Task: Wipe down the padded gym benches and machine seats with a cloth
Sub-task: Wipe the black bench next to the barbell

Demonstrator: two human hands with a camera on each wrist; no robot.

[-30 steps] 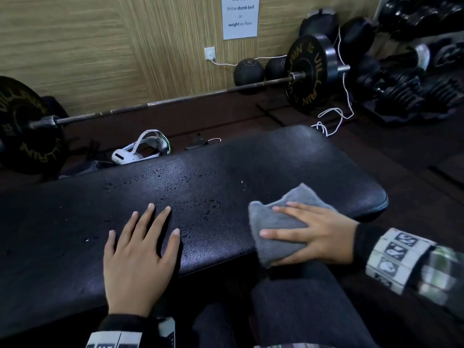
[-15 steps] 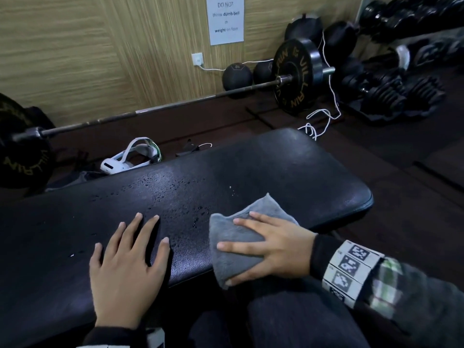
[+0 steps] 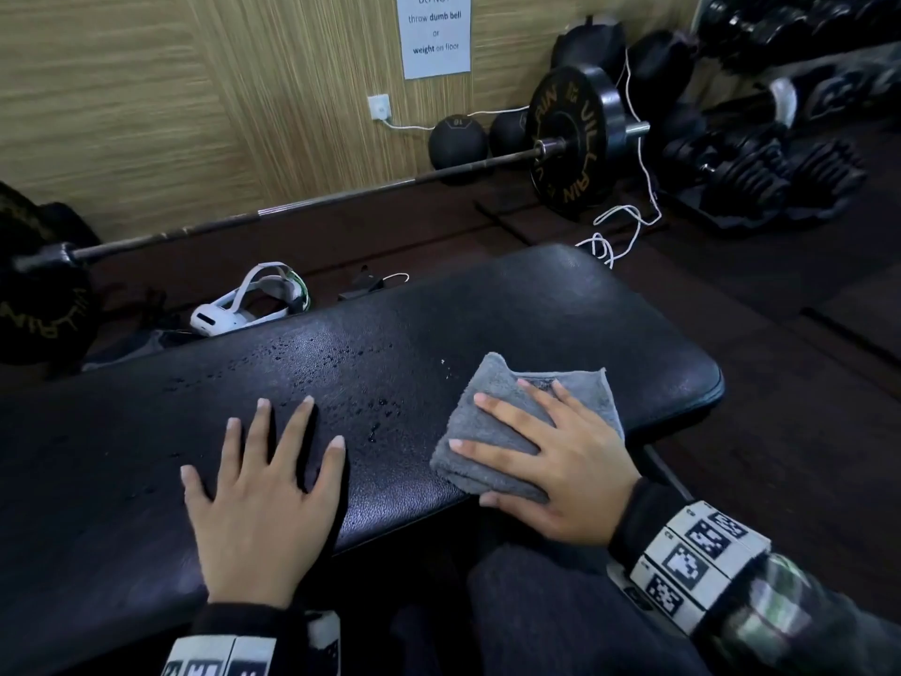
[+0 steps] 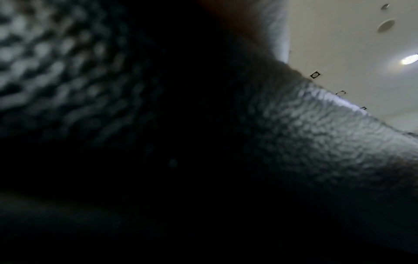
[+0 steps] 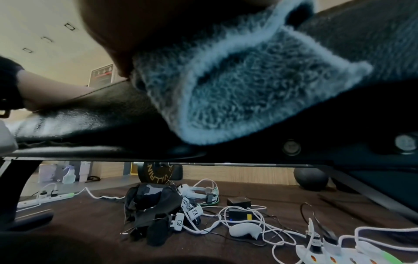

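Observation:
A black padded bench (image 3: pixel 536 309) runs across the head view, with water droplets (image 3: pixel 341 363) on its middle. My left hand (image 3: pixel 263 480) lies flat on the pad, fingers spread, holding nothing. To its right, my right hand (image 3: pixel 560 461) presses a folded grey cloth (image 3: pixel 487 397) onto the pad near the front edge, fingers straight. In the right wrist view the cloth (image 5: pixel 226 89) hangs over the edge of the bench (image 5: pixel 90 116). The left wrist view is dark, showing only grained bench leather (image 4: pixel 328 142).
A barbell (image 3: pixel 341 197) with a black plate (image 3: pixel 570 139) lies on the floor behind the bench, by a white headset (image 3: pixel 244 309) and a white cable (image 3: pixel 619 226). Dumbbells (image 3: pixel 760 173) sit at far right. Power strips (image 5: pixel 339 250) and a black bag (image 5: pixel 153 201) lie under the bench.
My right hand slid the cloth left along the bench, then a little back right and farther onto the pad. The left hand stayed flat in place.

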